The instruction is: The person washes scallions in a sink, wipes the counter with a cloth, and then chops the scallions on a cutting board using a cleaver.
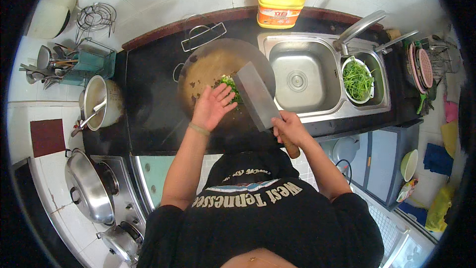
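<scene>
My right hand [290, 128] grips the wooden handle of a broad cleaver [257, 96], its blade slanting up and left over the right part of a large round chopping board [208, 63]. My left hand [214, 107] hangs over the board with its palm up and fingers apart, and nothing lies in it. Chopped green herbs or scallions [231, 88] lie in a small heap on the board, partly hidden by my left fingers and the blade.
Right of the board is a steel double sink [327, 113] with a white colander of leafy greens [357, 80]. Behind stand a yellow detergent jug [280, 7] and a wire rack [203, 36]. A pot [113, 102] and a lidded steel wok [91, 188] are at left.
</scene>
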Tool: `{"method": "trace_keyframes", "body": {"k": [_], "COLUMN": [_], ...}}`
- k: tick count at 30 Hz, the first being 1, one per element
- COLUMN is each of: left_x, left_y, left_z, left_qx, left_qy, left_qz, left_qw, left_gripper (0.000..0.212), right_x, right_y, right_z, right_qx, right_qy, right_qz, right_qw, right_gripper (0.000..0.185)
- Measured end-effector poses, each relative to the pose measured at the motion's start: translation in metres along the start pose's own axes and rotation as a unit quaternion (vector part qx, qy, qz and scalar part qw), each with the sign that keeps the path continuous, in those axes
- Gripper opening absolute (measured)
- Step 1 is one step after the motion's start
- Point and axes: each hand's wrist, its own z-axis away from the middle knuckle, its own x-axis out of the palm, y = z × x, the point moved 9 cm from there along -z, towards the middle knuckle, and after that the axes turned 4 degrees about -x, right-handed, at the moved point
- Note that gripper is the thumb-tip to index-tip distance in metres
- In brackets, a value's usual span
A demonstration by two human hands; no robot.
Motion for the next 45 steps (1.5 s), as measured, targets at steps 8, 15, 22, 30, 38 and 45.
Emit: {"method": "trace_keyframes", "body": {"k": [8,15,22,30,38,45], "left_x": [-0.048,0.056,0.002,0.003,-0.045,-0.019], "left_y": [0.027,0.028,0.090,0.042,0.106,0.043], "left_z": [-0.013,0.021,-0.055,-0.033,-0.024,0.001], "left_qx": [0.217,0.481,0.476,0.376,0.455,0.376], "left_qy": [0.201,0.013,0.124,0.010,0.253,0.136], "left_qz": [-0.377,-0.671,-0.707,-0.744,-0.680,-0.642], "left_qw": [0.878,0.563,0.508,0.552,0.516,0.654], "left_gripper": [0.008,0.013,0.040,0.044,0.042,0.049], "right_x": [-0.005,-0.014,-0.015,-0.034,-0.023,-0.024], "right_y": [-0.011,-0.020,-0.016,-0.012,-0.017,-0.015], "right_z": [0.003,0.005,0.007,0.009,-0.004,-0.001], "right_qx": [-0.025,-0.044,-0.043,-0.076,-0.074,-0.072], "right_qy": [-0.003,0.048,0.066,0.148,0.140,0.151], "right_qz": [-0.014,0.102,0.079,0.199,0.192,0.176], "right_qw": [1.000,0.993,0.994,0.966,0.968,0.970], "right_gripper": [0.017,0.018,0.018,0.019,0.022,0.023]}}
